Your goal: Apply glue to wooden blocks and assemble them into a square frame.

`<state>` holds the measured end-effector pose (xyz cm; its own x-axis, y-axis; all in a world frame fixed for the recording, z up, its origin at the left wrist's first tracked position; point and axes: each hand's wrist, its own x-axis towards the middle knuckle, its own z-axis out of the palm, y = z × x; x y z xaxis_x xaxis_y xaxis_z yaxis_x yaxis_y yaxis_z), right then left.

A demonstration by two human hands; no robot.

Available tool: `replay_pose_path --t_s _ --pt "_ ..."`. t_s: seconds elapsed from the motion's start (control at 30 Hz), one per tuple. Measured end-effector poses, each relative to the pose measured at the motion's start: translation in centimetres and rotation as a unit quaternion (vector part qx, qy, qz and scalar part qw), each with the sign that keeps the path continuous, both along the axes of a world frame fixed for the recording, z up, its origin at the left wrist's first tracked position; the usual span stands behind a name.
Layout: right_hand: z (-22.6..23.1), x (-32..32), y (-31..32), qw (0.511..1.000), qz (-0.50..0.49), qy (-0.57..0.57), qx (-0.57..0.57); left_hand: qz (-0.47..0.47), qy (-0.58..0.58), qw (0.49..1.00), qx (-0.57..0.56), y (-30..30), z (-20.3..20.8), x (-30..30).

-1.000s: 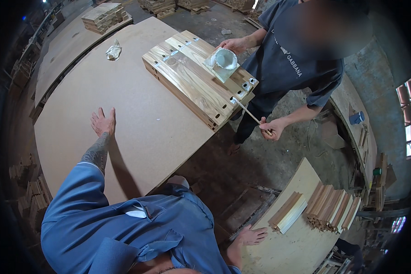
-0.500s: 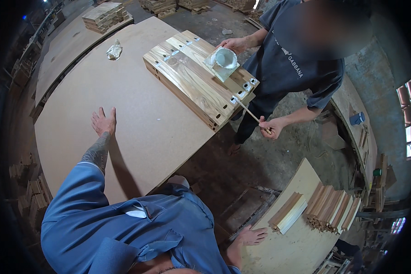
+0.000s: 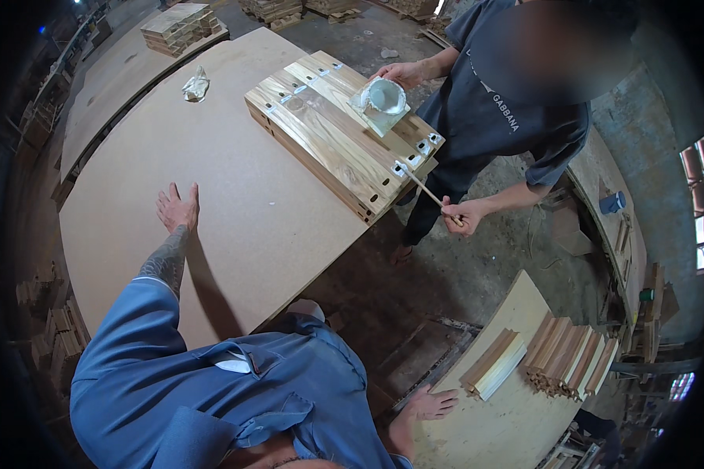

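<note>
My left hand (image 3: 178,209) rests on the large pale board-topped table (image 3: 235,156), fingers apart and nothing in it. Down at the lower right, my right hand (image 3: 432,403) lies with fingers spread on a second pale board (image 3: 461,430), also holding nothing. Just beyond its fingertips are a few short wooden strips (image 3: 493,363). Across the table lies a stack of wooden panels (image 3: 321,133) with dark slots along the ends, some smeared white. A co-worker's hand holds a white-coated tub (image 3: 385,98) over it. The co-worker's other hand works a thin stick (image 3: 426,190) at one slot.
A bundle of wooden strips (image 3: 567,356) sits farther right on the second board. A crumpled whitish wad (image 3: 196,84) lies on the table's far part. More stacked wood (image 3: 181,30) stands on the table at the back left. A blue cup (image 3: 612,203) is at the right.
The co-worker's hand with the stick has shifted slightly, and the tub has tilted a little. Both my hands stay in place.
</note>
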<state>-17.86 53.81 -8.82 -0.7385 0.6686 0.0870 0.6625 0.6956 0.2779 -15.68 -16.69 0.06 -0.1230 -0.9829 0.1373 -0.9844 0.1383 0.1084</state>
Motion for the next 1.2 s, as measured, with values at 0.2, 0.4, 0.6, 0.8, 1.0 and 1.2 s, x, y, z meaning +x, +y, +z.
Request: replay_pose_path --t_s 0.2,0.4,0.6,0.8,1.0,1.2 --pt "0.35 -0.11 -0.29 1.000 -0.007 -0.001 -0.008 -0.005 -0.006 1.000 -0.013 -0.29 -0.43 0.11" --pt "-0.49 0.09 0.31 1.000 -0.001 0.010 -0.002 0.005 0.002 1.000 0.002 -0.02 0.08 -0.14" --pt "-0.31 -0.01 0.07 1.000 -0.006 0.007 -0.007 0.003 0.002 1.000 -0.001 -0.37 -0.29 -0.06" --pt "0.06 -0.10 -0.17 1.000 -0.009 0.006 -0.008 0.003 0.001 1.000 0.000 -0.42 -0.33 -0.04" --pt "-0.27 0.06 0.03 1.000 -0.003 0.011 -0.011 0.003 0.000 1.000 -0.001 -0.50 -0.45 0.09" --pt "0.41 0.06 -0.40 1.000 -0.001 0.008 -0.030 0.003 -0.001 1.000 -0.003 -0.34 -0.29 -0.09"
